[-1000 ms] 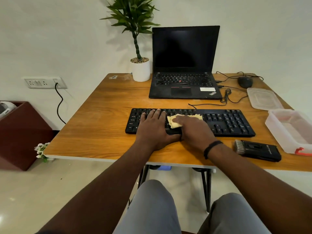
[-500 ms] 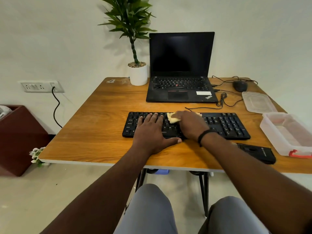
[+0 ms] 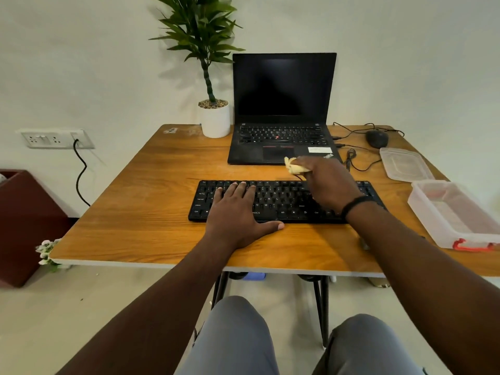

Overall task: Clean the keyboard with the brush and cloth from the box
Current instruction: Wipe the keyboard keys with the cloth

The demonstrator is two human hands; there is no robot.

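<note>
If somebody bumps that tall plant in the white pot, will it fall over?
Probably it could tip: the plant rises tall and leafy above a small white pot. The pot looks straight-sided with a flat base, so it likely won't roll. It stands near the table's far edge.

a wooden tabletop (image 3: 151, 201) on black metal legs (image 3: 319, 309) stands against a plain pale wall (image 3: 81, 63). a white socket panel (image 3: 54, 138) sits low on that wall, above a pale glossy floor (image 3: 81, 307); a dark red bin (image 3: 24, 226) stands at left.
</note>
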